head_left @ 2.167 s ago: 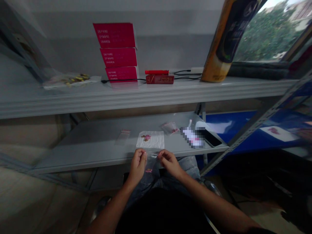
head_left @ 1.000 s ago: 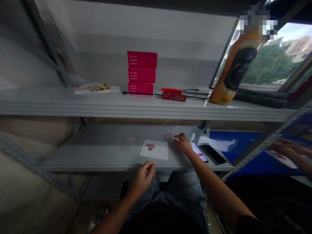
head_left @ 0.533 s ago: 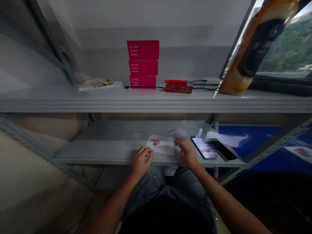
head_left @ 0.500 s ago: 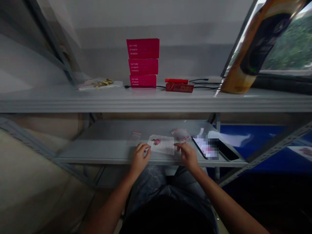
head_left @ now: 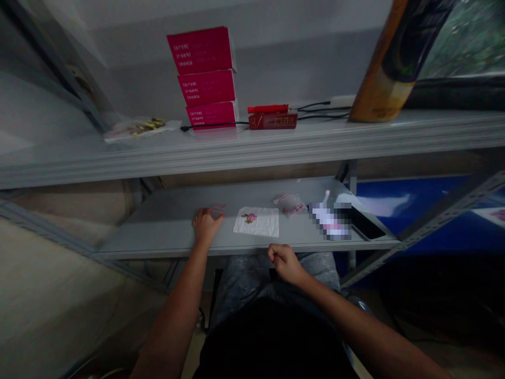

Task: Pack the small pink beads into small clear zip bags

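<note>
My left hand (head_left: 205,225) is on the lower shelf, its thumb and fingers closed about a small clear zip bag (head_left: 216,210). To its right lies a white cloth (head_left: 263,223) with a pink flower and brown-green stitching (head_left: 250,217) near its left side; neither hand touches it. My right hand (head_left: 287,262) hangs just in front of the shelf's front edge, fingers curled into a pinch. Whatever may be between those fingers is too small or hidden. Beyond the cloth rests a second zip bag (head_left: 291,204) with small reddish contents.
At the right of the lower shelf (head_left: 158,226) lie a phone with a blurred screen (head_left: 330,222) and a dark phone (head_left: 366,223). The upper shelf (head_left: 221,152) carries stacked red boxes (head_left: 205,87), a small red box (head_left: 273,121), cables and a tall yellow bottle (head_left: 373,100).
My left hand has left the cloth's left edge and moved left to the zip bag. The right hand has let go of the cloth's right side and drawn back toward my lap. The view has tilted.
</note>
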The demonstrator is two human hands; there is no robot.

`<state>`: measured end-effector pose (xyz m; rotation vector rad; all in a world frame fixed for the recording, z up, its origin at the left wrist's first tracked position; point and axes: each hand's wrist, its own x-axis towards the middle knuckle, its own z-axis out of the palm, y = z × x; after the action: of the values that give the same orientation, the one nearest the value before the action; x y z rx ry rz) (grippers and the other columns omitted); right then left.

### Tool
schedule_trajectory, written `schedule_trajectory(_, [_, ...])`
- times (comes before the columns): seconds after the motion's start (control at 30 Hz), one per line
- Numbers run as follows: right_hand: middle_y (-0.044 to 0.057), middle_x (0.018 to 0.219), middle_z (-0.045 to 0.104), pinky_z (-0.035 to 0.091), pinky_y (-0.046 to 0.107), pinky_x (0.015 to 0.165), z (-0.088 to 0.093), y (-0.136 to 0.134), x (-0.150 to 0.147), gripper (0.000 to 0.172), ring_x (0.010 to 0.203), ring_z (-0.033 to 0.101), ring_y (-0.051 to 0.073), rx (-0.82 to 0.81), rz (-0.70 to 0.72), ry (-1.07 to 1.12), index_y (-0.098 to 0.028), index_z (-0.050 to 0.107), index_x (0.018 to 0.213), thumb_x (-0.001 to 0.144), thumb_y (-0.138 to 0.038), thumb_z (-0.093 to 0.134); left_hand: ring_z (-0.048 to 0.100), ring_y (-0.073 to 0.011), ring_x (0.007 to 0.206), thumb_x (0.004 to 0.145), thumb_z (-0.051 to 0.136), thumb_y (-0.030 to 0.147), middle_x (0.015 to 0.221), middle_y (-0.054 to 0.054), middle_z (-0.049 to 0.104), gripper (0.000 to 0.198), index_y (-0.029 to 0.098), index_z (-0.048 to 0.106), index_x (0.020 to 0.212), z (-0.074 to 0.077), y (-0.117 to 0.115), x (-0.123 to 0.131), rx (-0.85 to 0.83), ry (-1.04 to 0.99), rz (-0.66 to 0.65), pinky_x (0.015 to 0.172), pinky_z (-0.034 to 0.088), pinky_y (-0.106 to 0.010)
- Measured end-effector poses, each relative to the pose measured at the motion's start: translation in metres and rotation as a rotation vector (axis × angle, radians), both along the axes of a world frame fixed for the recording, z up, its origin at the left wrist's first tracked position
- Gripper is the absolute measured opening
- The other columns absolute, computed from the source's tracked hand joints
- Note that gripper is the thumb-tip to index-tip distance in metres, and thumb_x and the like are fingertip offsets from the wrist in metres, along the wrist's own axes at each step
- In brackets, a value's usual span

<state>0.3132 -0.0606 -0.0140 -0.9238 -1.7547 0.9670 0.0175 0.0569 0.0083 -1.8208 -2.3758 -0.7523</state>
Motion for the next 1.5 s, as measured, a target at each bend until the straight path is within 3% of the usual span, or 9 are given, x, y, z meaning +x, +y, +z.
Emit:
schedule_trajectory(0.2, [-0.004,0.057,0.045,0.032,0.025,0.059,-0.004,0.002,0.002,0.009,0.056,0.042,0.015,-0.059,-0.037,0.044,-0.023,0.045,0.061,0.06,-0.015,0.041,0.058,-0.0412,0.129,0.087,0.067,0.058,0.14,-0.027,0.061,0.07,0.007,0.063,0.134,-0.002,0.004,-0.002,0.005,0.043,0.048,0.106,0.043,-0.05])
schedule_trajectory(0.4, [-0.004,0.057,0.044,0.031,0.025,0.059,-0.013,0.005,0.0,0.01,0.057,0.042,0.014,-0.075,-0.05,0.036,-0.022,0.045,0.063,0.063,-0.013,0.041,0.061,-0.0397,0.124,0.088,0.065,0.057,0.132,-0.024,0.067,0.058,0.011,0.071,0.123,0.0,0.005,-0.002,0.053,0.025,0.01,0.107,0.043,-0.05])
schedule_trajectory(0.57, [-0.003,0.061,0.051,0.034,0.025,0.061,-0.012,0.005,0.001,0.016,0.06,0.049,0.015,-0.032,-0.034,0.016,-0.022,0.051,0.066,0.066,-0.01,0.04,0.064,-0.0326,0.12,0.093,0.063,0.053,0.125,-0.017,0.07,0.049,0.017,0.066,0.126,0.005,-0.007,-0.001,0.32,-0.208,-0.227,0.107,0.048,-0.044])
schedule_trajectory(0.67, [-0.002,0.064,0.057,0.038,0.026,0.062,-0.008,0.005,0.003,0.019,0.062,0.054,0.016,-0.01,-0.051,0.007,-0.021,0.056,0.07,0.071,-0.009,0.042,0.064,-0.0301,0.121,0.091,0.068,0.048,0.126,-0.014,0.07,0.046,0.02,0.064,0.128,0.005,-0.024,0.009,0.363,-0.346,-0.399,0.109,0.048,-0.044])
schedule_trajectory(0.87, [0.0,0.075,0.064,0.045,0.027,0.067,0.0,0.001,0.004,0.026,0.069,0.061,0.017,0.064,-0.095,0.002,-0.02,0.063,0.086,0.077,-0.006,0.043,0.068,-0.0266,0.117,0.097,0.059,0.052,0.122,-0.011,0.073,0.042,0.021,0.066,0.126,0.002,-0.074,0.044,0.148,-0.853,-0.603,0.107,0.05,-0.042])
schedule_trajectory(1.0, [0.005,0.096,0.068,0.051,0.031,0.074,0.01,-0.008,0.004,0.022,0.081,0.064,0.02,0.187,-0.134,0.006,-0.021,0.065,0.103,0.089,-0.012,0.051,0.072,-0.026,0.103,0.094,0.064,0.055,0.111,-0.011,0.075,0.046,0.02,0.067,0.123,0.006,-0.104,0.064,-0.117,-1.067,-0.772,0.096,0.056,-0.042])
schedule_trajectory(1.17, [0.014,0.135,0.061,0.058,0.039,0.087,0.022,-0.028,0.007,0.032,0.106,0.067,0.025,0.289,-0.055,-0.014,-0.024,0.061,0.13,0.099,-0.025,0.056,0.068,-0.0275,0.115,0.093,0.068,0.047,0.125,-0.011,0.074,0.039,0.023,0.069,0.125,0.005,-0.125,0.073,-0.232,-0.973,-0.829,0.107,0.05,-0.047])
schedule_trajectory(1.33, [0.012,0.139,0.064,0.053,0.047,0.107,0.022,-0.038,0.004,0.042,0.129,0.061,0.027,0.338,0.109,-0.105,-0.025,0.058,0.139,0.097,-0.026,0.06,0.066,-0.0279,0.122,0.091,0.072,0.041,0.132,-0.011,0.072,0.042,0.025,0.068,0.13,-0.001,-0.131,0.072,-0.252,-0.901,-0.911,0.112,0.047,-0.05])
schedule_trajectory(1.5, [0.011,0.127,0.072,0.056,0.041,0.102,0.012,-0.036,-0.002,0.033,0.119,0.068,0.025,0.313,0.245,-0.231,-0.021,0.067,0.125,0.096,-0.036,0.067,0.066,-0.0278,0.124,0.087,0.077,0.038,0.135,-0.011,0.071,0.047,0.026,0.068,0.132,0.004,-0.135,0.073,-0.314,-0.801,-1.0,0.112,0.047,-0.049])
